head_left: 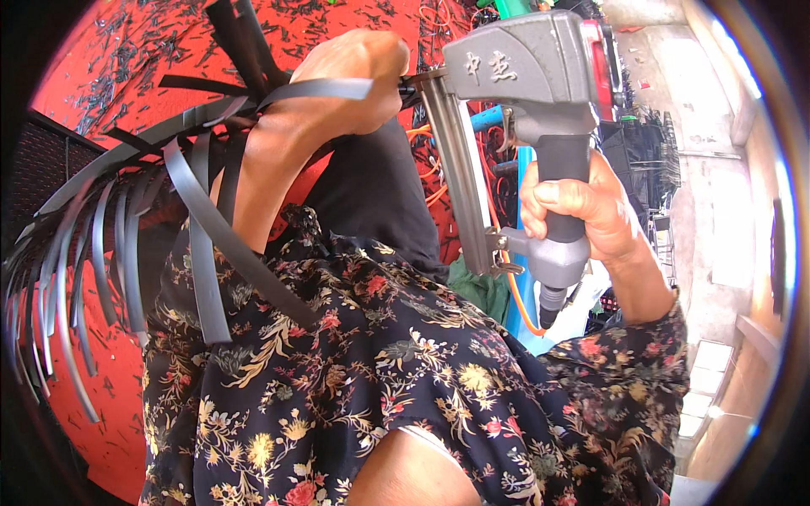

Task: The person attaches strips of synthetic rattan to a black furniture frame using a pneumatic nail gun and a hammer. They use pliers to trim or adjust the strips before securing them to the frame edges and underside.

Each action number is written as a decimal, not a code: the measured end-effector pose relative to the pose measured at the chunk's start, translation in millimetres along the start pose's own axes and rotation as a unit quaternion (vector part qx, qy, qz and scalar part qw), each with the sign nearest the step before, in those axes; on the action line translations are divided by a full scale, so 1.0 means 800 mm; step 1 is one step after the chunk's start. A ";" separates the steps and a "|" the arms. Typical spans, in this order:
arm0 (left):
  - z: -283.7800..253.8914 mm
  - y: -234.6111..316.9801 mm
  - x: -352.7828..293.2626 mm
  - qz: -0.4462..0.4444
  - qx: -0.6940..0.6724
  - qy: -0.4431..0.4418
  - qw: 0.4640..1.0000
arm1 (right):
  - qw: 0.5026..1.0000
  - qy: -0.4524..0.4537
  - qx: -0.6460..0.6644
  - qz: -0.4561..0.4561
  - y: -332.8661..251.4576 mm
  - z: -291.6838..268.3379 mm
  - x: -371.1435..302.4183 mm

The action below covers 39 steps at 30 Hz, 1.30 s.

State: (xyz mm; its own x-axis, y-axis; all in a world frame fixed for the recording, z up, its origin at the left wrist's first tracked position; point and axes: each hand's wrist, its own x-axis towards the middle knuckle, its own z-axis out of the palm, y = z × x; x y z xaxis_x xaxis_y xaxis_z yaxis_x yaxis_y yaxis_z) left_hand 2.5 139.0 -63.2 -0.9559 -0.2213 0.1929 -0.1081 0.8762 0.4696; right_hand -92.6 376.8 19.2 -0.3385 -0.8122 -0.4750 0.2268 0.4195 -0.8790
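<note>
My right hand (582,207) is wrapped round the black grip of a grey air nail gun (527,67). The gun's long metal magazine (460,160) slants down on its left side, and its nose points left. Right at that nose is my left hand (359,80), its fingers curled closed; what lies inside them is hidden. Flat black plastic strips (224,228) hang loose in a row around my left forearm, fixed along a curved dark frame (143,143). One strip crosses in front of the left hand.
Cut black scraps (126,51) litter the red floor (110,451). An orange air hose (519,308) loops below the gun. Beyond my right hand, a stack of black frames (650,160) stands near the pale wall (717,194). A green cloth or bag (475,295) lies beside my leg.
</note>
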 end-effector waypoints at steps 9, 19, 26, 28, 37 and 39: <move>-0.017 -0.005 -0.016 -0.022 -0.016 -0.007 1.000 | 0.970 0.147 0.112 -0.157 0.034 -0.072 -0.003; -0.041 -0.017 -0.038 0.031 -0.162 0.036 0.986 | 0.854 0.460 -0.240 0.043 0.130 -0.265 0.078; -0.074 -0.023 -0.045 -0.003 -0.193 0.018 0.981 | 0.697 0.564 -0.379 0.228 0.197 -0.344 0.114; -0.086 -0.031 -0.058 -0.053 -0.184 0.003 0.981 | 0.720 0.562 -0.324 0.247 0.124 -0.271 0.104; -0.095 -0.027 -0.056 -0.064 -0.205 -0.023 0.976 | 0.647 0.622 -0.425 0.116 0.203 -0.399 -0.048; -0.115 -0.034 -0.067 -0.050 -0.210 -0.007 0.976 | 0.616 0.601 -0.456 0.226 0.201 -0.404 -0.128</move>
State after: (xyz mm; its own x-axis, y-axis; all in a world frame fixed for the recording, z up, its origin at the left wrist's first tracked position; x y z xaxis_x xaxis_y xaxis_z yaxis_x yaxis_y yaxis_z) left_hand 81.6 87.2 -7.1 -0.9504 -0.2877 0.1184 -0.0812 0.5966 0.7984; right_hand -316.9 658.6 -87.4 -0.9852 0.1276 0.1145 0.1234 0.9914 -0.0428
